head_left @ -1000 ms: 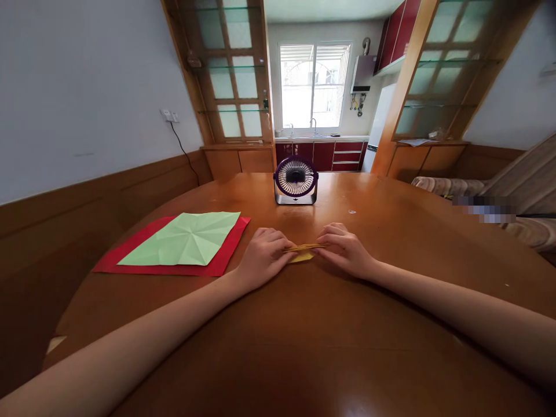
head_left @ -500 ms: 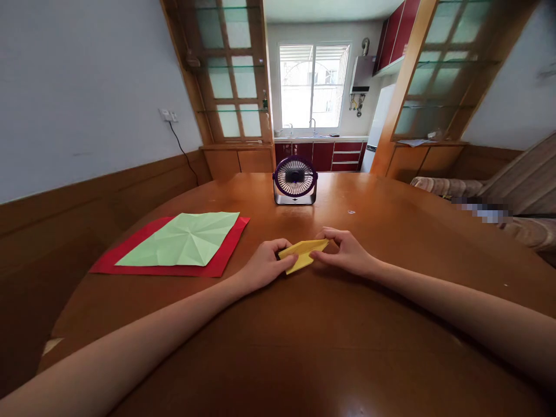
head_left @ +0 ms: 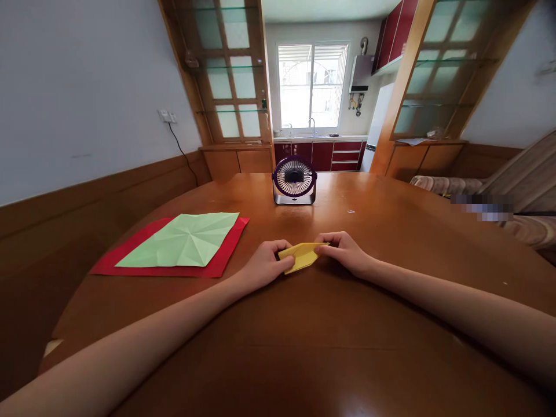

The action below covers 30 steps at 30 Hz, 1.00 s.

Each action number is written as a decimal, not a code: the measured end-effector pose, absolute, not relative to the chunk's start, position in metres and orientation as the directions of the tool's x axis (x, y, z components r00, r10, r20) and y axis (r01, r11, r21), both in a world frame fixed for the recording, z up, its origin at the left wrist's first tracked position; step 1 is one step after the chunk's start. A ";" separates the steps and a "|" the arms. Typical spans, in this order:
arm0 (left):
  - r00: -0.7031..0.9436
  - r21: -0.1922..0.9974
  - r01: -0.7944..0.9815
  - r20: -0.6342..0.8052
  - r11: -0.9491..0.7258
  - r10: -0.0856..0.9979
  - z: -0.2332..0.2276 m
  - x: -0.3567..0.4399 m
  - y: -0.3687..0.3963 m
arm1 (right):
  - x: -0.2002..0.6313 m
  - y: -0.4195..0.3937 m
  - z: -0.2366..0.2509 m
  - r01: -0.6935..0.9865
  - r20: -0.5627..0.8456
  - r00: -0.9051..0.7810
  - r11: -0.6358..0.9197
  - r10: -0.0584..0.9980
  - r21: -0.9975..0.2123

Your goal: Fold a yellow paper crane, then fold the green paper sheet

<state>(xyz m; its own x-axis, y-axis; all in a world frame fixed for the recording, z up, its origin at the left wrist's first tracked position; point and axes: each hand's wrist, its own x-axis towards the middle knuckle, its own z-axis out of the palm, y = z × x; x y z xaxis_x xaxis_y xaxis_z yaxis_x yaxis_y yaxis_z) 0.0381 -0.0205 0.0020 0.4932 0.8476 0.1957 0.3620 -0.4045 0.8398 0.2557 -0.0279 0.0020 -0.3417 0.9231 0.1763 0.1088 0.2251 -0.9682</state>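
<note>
A small piece of folded yellow paper (head_left: 303,256) is held between my two hands, just above the table or resting on it; I cannot tell which. My left hand (head_left: 268,263) grips its left end, thumb in front and fingers behind. At the right end, my right hand (head_left: 345,252) pinches the paper's pointed tip between thumb and fingers. The fingers behind the paper are partly hidden. To the left lies a creased light green sheet (head_left: 186,240) on top of a larger red sheet (head_left: 221,263).
The brown wooden table (head_left: 304,347) fills the foreground. A small purple desk fan (head_left: 294,176) stands on it beyond my hands. A tiny pale scrap (head_left: 351,211) lies to the right of the fan. A striped sofa (head_left: 530,185) is at the far right.
My right thumb has moved from the paper's front face to its right tip, and more of that face shows. My left hand keeps its grip.
</note>
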 end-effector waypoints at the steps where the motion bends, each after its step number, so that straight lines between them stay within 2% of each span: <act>1: 0.495 0.847 0.357 0.187 -0.394 0.849 0.002 0.038 -0.020 | 0.256 -0.028 0.002 0.091 0.164 -0.336 0.205 0.927 -0.974; 8: 0.463 0.905 0.296 0.145 -0.307 0.874 0.003 0.034 -0.016 | 0.258 -0.025 -0.002 -0.076 0.105 -0.284 0.087 0.953 -0.993; 16: 0.512 0.941 0.266 0.046 -0.210 0.857 0.004 0.034 -0.016 | 0.259 -0.016 -0.012 -0.168 0.180 -0.275 0.137 0.945 -0.976; 19: 0.488 0.975 0.186 0.014 -0.120 0.873 0.002 0.034 -0.016 | 0.260 -0.014 -0.014 -0.217 0.229 -0.319 0.165 0.920 -0.962; 25: 0.505 0.999 -0.026 -0.021 0.040 0.863 0.001 0.035 -0.015 | 0.257 -0.025 -0.004 -0.045 0.232 -0.372 0.232 0.899 -0.972; 30: 0.540 0.999 0.010 -0.037 0.038 0.841 0.002 0.036 -0.016 | 0.251 -0.029 -0.004 0.011 0.270 -0.353 0.293 0.896 -0.956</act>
